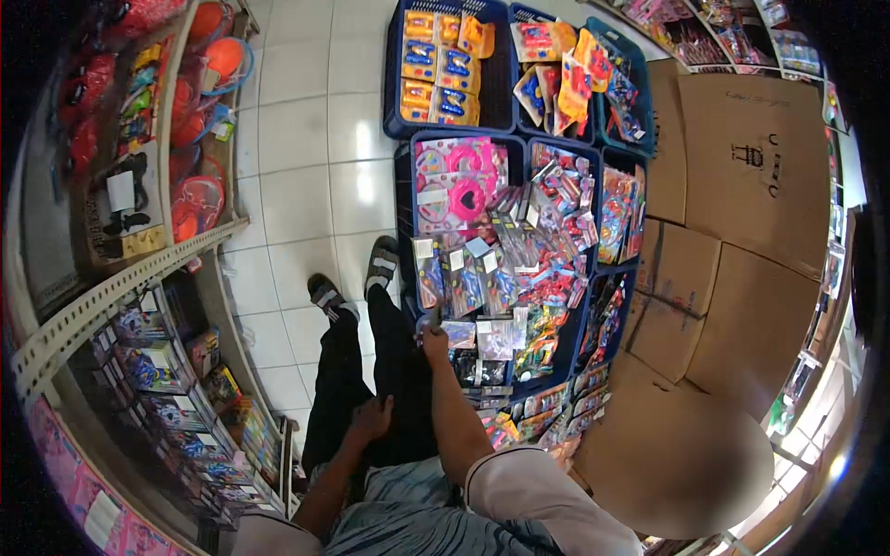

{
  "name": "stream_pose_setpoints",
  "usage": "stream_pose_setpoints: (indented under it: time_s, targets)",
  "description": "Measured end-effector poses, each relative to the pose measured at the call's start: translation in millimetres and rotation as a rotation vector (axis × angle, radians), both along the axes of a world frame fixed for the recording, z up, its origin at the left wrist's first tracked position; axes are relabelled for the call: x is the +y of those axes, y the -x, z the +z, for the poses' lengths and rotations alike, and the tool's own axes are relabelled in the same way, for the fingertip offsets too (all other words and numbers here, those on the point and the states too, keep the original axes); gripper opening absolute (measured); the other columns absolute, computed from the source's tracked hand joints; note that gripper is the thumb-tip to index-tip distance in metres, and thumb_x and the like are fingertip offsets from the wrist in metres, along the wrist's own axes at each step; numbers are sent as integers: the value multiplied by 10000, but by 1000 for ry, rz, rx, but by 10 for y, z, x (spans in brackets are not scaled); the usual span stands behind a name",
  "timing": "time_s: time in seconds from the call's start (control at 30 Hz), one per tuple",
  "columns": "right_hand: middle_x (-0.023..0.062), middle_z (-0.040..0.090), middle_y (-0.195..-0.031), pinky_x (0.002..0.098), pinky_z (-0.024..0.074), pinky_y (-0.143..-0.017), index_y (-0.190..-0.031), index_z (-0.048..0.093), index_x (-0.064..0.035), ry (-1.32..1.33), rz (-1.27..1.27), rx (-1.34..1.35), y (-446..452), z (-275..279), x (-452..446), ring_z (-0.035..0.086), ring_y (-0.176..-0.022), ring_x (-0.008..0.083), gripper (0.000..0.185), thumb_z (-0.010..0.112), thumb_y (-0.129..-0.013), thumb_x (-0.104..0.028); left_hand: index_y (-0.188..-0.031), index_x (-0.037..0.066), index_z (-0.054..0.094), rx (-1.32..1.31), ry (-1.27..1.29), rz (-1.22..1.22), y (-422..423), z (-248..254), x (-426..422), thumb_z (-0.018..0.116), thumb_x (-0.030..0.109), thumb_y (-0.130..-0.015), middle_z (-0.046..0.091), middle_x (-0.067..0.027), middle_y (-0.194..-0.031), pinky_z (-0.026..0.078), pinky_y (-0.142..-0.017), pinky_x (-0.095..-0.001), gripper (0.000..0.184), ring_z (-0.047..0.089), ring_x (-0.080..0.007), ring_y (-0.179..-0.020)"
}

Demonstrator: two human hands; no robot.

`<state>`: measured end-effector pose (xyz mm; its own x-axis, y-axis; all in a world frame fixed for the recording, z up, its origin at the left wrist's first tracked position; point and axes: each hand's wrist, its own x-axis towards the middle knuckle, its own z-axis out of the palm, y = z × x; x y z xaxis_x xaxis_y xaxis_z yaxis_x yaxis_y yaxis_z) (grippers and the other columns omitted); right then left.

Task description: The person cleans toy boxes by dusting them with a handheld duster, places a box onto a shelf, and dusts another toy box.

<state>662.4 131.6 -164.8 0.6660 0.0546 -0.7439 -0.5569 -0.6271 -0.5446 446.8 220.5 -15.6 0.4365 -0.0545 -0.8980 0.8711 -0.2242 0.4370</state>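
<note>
My left hand [374,419] lies against the dark trousers at my thigh, holding nothing that I can see. Its fingers look loosely extended. My right hand [434,343] is closed at the left rim of a blue crate, around a small dark object [436,318] whose kind I cannot make out. Beside that hand are several packaged toys [464,283] in clear wrapping with white labels. Farther up in the same crate lies a pink toy set [466,197] on a card.
Several blue crates [392,102] of carded toys stand on the tiled floor [297,130]. Large cardboard boxes [756,176] line the right. Shelving with a perforated metal edge [93,301] holds boxed toys at left. A round blurred patch covers the lower right.
</note>
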Motion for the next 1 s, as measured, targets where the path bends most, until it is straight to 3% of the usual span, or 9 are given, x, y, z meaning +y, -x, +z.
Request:
stream_pose_setpoints:
  time_s: [0.13,0.2,0.33,0.4,0.5,0.6,0.7,0.9,1.0]
  targets:
    - [108,661,-725,423,521,-657,-914,663,59,372,-272,28,-10,-944,-512,647,-681,290,527,554,-937,-456,-1489,88,319,106,80,-51,58,-83,-148,242,496,-1026,431,-263,-1425,270,-1070,-607,622,399,-446,-1319]
    - [163,668,-868,487,536,-734,-1177,575,61,-44,-991,288,-180,-1129,-468,655,-808,335,636,497,-945,-526,-1494,68,306,-52,54,-236,217,-202,-309,254,514,-1021,429,-260,-1431,246,-1092,-599,653,382,-444,-1334]
    - [214,615,-1157,520,527,-900,-1276,512,15,-314,-1101,251,-628,-1242,-152,622,-1032,366,619,505,-936,-501,-1486,88,336,-14,-8,-66,112,-97,-329,319,439,-1023,390,-278,-1452,228,-1100,-608,581,367,-445,-1348]
    - [199,614,-1205,535,514,-938,-1270,532,-24,-987,-950,474,-821,-1246,-86,622,-1065,370,572,526,-926,-480,-1477,86,351,159,54,232,54,-133,-372,347,418,-1020,393,-278,-1446,241,-1099,-599,565,374,-436,-1346]
    - [175,618,-1224,544,502,-958,-1260,548,-28,-709,-1142,342,-980,-1793,-188,623,-1070,369,622,442,-934,-547,-1461,77,367,278,77,190,-105,-116,-294,335,450,-1020,417,-267,-1430,269,-1090,-592,578,384,-410,-1347]
    - [166,612,-1228,537,505,-955,-1276,535,-33,-714,-1145,305,-1189,-1670,77,620,-1072,362,623,434,-939,-548,-1426,9,382,-117,-184,-283,306,-306,-692,298,545,-1008,460,-247,-1403,270,-1107,-553,685,409,-373,-1341]
    - [158,607,-1232,530,507,-952,-1291,522,-38,-752,-1150,305,-1310,-1412,89,617,-1074,355,625,427,-943,-548,-1431,31,380,226,112,149,-1,-337,-423,328,519,-1007,468,-250,-1394,293,-1092,-567,648,432,-401,-1318]
    - [141,596,-1241,516,512,-947,-1323,496,-48,-774,-1125,376,-1279,-466,62,611,-1077,341,629,412,-953,-549,-1350,27,503,51,45,-6,70,-624,-484,340,556,-1000,576,-221,-1289,416,-991,-550,655,555,-392,-1188]
    - [132,590,-1246,509,514,-944,-1339,483,-52,-737,-1100,452,-1129,176,111,608,-1079,334,632,404,-958,-550,-1249,46,611,88,170,366,41,-767,-263,419,533,-995,654,-196,-1161,456,-956,-478,583,616,-358,-1092]
